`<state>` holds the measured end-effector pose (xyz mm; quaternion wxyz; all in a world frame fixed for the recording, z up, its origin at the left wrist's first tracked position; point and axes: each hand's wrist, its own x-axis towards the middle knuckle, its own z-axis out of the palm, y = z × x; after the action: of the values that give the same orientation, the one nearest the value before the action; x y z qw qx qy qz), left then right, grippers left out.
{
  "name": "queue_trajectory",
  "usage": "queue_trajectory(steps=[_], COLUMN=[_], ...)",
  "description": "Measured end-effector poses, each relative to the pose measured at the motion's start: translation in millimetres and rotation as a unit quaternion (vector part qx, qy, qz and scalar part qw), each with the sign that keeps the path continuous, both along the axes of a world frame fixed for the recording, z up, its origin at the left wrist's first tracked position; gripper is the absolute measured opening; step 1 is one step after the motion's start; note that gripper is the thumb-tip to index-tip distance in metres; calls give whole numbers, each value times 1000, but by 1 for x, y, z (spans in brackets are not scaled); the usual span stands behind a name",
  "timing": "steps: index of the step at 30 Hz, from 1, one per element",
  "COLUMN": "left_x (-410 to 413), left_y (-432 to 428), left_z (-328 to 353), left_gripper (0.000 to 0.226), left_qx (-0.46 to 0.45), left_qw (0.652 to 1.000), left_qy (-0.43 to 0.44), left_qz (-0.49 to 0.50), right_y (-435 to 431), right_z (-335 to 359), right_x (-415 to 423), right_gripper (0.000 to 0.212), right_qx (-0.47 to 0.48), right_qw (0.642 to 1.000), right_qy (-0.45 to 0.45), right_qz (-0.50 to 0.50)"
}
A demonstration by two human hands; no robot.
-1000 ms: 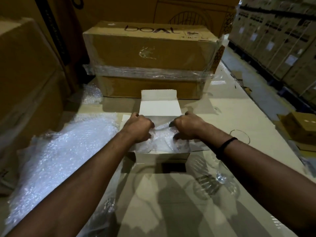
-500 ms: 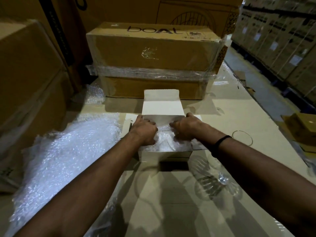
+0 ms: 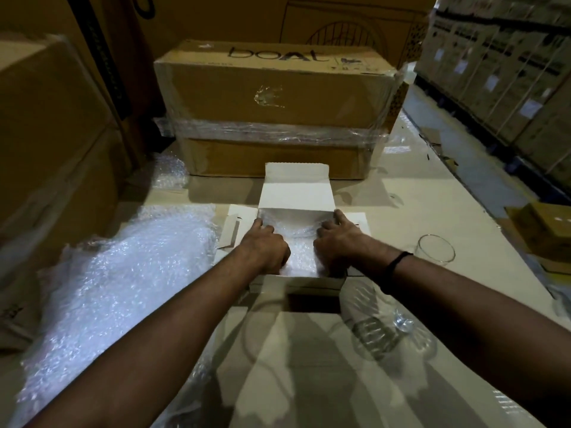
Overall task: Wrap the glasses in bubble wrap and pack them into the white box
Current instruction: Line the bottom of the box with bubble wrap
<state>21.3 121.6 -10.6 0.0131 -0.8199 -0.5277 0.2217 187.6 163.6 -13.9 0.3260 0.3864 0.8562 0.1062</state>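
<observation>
Both hands, left hand [image 3: 268,248] and right hand [image 3: 336,242], press a bubble-wrapped bundle [image 3: 301,257] into the white box [image 3: 296,193], fingers curled on wrap. Bare glasses [image 3: 435,253] remain on bench [image 3: 417,196]; lid open.

Bubble wrap [image 3: 301,257] hides the white box's [image 3: 296,281] contents, and both forearms run off the bottom edge.

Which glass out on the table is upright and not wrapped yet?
Start at the white box in the middle, where both hands press bubble wrap down. Look past the right wrist's black band towards the table's right edge. The glass stands there upright, rim up, alone; the other bare glass lies on its side nearer the person.
</observation>
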Motion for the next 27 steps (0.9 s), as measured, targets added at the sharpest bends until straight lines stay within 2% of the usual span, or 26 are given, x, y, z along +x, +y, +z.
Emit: queue_trajectory(steps=[3,5,7,8,11,14,17,20,23,27], left_x=[-4,-13,-19,-19,-7,-2,-2,-4,-17,-23], left_y=[2,8,14,16,13,13,16,17,16,10], left_z=[6,15,22,22,12,-7,-12,-5,8,5], left_gripper=[32,49,56,61,84,74,69,76,90,77], left_qx=[-57,-103,-70,-40,19,49,38,6,13,5], left_qw=[997,979,971,979,999,997,995,998,997,994], left_qy=[-30,-140,-204,-184,-30,43,68,21,-17,89], left_qz=[39,103,99,77,39,43,55,59,75,67], right_y=[1,1,2,2,0,-3,-3,-1,1,-2], right_z=[-2,9,22,25,16,-7,-15,3,24,27], right_x=[-2,-1,-2,-3,-9,-11,-11,-8,6,17], right_gripper=[58,62,69,74,90,94,92,98,89,77], right_qx=[2,-5,10,30,60,60,60,20,23,1], right_qw=[1000,1000,996,993,990,994,994,994,994,1000], right_qy=[-8,22,89,114,120,94,93,102,102,-2], right_qz=[-8,-11,-2,16,40,19,11,-15,-17,-22])
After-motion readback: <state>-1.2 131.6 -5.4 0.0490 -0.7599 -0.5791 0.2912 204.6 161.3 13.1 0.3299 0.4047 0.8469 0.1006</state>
